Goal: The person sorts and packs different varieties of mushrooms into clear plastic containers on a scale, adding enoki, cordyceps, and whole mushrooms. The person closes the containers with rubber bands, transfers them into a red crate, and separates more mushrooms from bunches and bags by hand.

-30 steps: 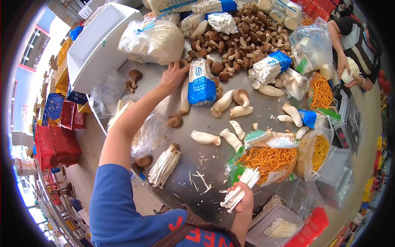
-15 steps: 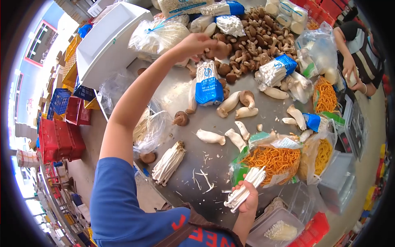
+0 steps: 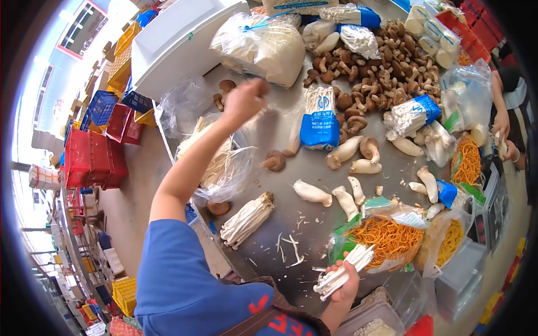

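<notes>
My left hand (image 3: 244, 105) is raised over the left side of the metal table, blurred, its fingers closed round a brown mushroom (image 3: 256, 87). Below it lies a plastic bag of thin pale mushrooms (image 3: 221, 162). My right hand (image 3: 344, 283), near the table's front edge, grips a small bundle of white thin-stemmed mushrooms (image 3: 343, 271). A larger such bundle (image 3: 246, 219) lies to the left, with loose stems (image 3: 291, 249) between. A blue-and-clear packet (image 3: 320, 117) stands out near the middle, beside a heap of brown mushrooms (image 3: 398, 64).
Bags of orange strands (image 3: 389, 241) and yellow strands (image 3: 448, 243) lie right of centre. At the back left are a white box (image 3: 185, 47) and a large bag (image 3: 260, 50). Red crates (image 3: 92, 159) stand off the left edge. A co-worker's hands (image 3: 504, 140) are at the far right.
My left hand has left the big bag, closed on a brown mushroom by the heap, and moved back left with it. My right hand keeps its bundle. The view has shifted.
</notes>
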`<action>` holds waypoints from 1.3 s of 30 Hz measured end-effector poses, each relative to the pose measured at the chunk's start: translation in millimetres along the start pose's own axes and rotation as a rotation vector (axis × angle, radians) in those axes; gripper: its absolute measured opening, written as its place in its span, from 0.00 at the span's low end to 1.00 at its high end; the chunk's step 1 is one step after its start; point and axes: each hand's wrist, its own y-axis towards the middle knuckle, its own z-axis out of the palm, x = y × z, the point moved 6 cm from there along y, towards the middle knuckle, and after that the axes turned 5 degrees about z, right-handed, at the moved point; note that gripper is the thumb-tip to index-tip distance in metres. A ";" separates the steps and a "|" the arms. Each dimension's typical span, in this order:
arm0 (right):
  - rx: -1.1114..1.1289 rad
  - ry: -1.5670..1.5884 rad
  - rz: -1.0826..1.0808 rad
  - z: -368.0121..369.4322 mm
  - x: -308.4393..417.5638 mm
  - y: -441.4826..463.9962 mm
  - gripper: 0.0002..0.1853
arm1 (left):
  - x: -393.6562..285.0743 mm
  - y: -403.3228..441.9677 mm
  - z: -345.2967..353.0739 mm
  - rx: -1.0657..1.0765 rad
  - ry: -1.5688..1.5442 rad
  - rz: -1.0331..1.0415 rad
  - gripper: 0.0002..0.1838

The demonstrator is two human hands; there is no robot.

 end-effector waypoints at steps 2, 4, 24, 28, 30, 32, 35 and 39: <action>-0.003 0.011 -0.002 -3.5 1.4 4.0 0.19 | 44.4 -3.3 -15.5 -0.174 0.229 -0.032 0.15; 0.003 -0.003 0.000 -0.7 1.8 9.4 0.19 | 91.7 -4.6 -1.4 -0.059 0.298 0.041 0.19; 0.093 -0.052 0.039 28.8 -17.7 11.2 0.19 | 155.8 11.3 -6.7 -0.020 -0.519 -0.129 0.14; 0.093 -0.046 0.037 22.8 -17.4 11.2 0.19 | 50.4 22.0 -22.7 0.285 -1.051 -0.301 0.14; 0.080 -0.039 0.033 23.6 -18.1 11.9 0.20 | -28.8 39.4 -35.7 0.292 -1.159 -0.150 0.13; 0.075 -0.031 0.044 28.7 -19.2 7.6 0.21 | -79.6 46.7 -41.3 0.335 -1.392 -0.118 0.18; 0.102 -0.044 0.018 30.8 -15.6 1.4 0.22 | -83.8 22.2 -12.9 0.723 -0.335 -0.024 0.26; 0.102 -0.018 0.030 14.8 -18.6 6.8 0.21 | -79.3 -71.1 47.2 0.779 0.164 -0.051 0.37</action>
